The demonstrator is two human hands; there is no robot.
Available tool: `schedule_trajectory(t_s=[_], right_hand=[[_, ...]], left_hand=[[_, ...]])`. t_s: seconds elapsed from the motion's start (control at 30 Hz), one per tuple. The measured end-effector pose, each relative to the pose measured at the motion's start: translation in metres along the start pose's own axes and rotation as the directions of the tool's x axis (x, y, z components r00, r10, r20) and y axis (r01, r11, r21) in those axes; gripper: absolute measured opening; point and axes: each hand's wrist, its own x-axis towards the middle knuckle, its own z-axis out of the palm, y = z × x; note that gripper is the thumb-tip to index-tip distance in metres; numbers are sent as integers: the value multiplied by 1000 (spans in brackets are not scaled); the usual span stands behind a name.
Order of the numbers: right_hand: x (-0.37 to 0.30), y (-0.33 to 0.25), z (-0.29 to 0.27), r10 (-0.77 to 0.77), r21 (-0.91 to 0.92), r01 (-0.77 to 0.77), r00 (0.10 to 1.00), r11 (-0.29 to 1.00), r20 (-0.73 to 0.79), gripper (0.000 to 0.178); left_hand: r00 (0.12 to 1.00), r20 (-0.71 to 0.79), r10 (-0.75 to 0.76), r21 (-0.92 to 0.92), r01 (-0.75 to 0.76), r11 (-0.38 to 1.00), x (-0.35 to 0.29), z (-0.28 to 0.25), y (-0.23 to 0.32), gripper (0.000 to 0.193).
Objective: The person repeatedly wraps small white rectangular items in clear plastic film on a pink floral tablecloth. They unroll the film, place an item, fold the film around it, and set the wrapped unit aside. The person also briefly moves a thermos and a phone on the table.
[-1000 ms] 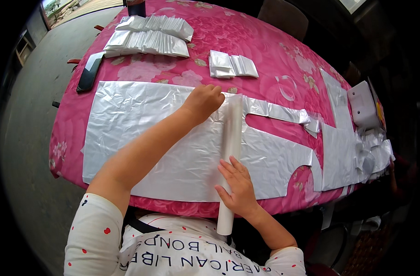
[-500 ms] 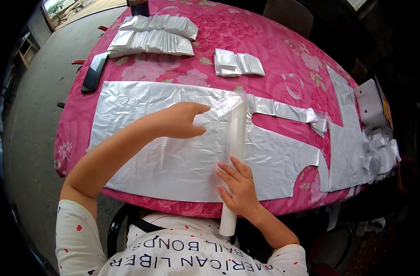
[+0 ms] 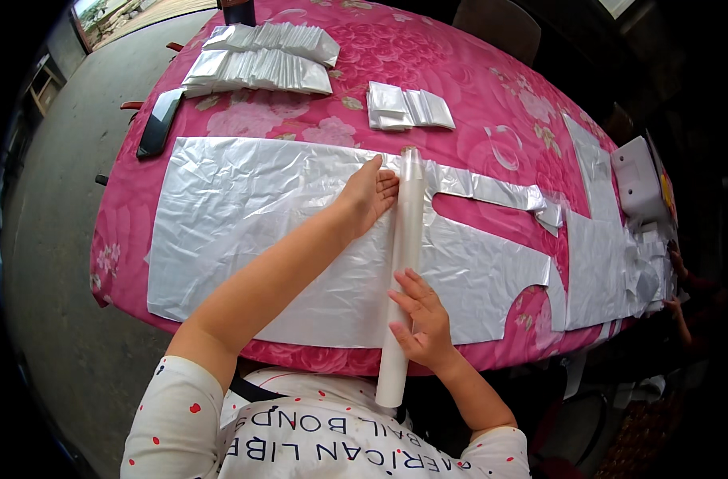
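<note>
A thin, translucent plastic sheet (image 3: 244, 231) with strap-like strips and rounded cut-outs at its right end lies flat in front of me. Across it, roughly front to back, rests a pale tube (image 3: 405, 231), its near end jutting past the table edge. My left hand (image 3: 369, 195) is on the sheet beside the tube's far part, palm turned toward it, fingers loosely extended. My right hand (image 3: 425, 319) lies against the tube's nearer part with fingers spread. Neither hand is wrapped round anything.
Folded plastic packets stand in rows (image 3: 260, 68) at the back left, with a smaller stack (image 3: 410, 107) farther right. A phone (image 3: 160, 122) lies near the left edge. Another person's hand (image 3: 677, 259) is at the right among crumpled plastic, near a white box (image 3: 639, 182).
My left hand has moved right and down onto the sheet by the tube, its fingers turning toward it. My right hand has shifted slightly right. Another person's hands have appeared at the right.
</note>
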Motion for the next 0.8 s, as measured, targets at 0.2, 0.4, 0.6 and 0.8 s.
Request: schedule_trajectory(t_s=[0.2, 0.4, 0.6, 0.8], right_hand=[[0, 20, -24, -86, -86, 99, 986, 991, 145, 42], [46, -5, 10, -230, -212, 355, 861, 910, 453, 51], [87, -90, 88, -611, 551, 307, 582, 776, 536, 43], [134, -45, 90, -460, 8, 497, 796, 867, 394, 43]], left_hand=[[988, -74, 132, 117, -123, 985, -16, -11, 4, 41], [941, 112, 320, 367, -338, 867, -94, -65, 55, 32], [913, -22, 408, 497, -344, 796, -188, -146, 79, 30], [847, -225, 482, 575, -284, 767, -288, -219, 43, 24]])
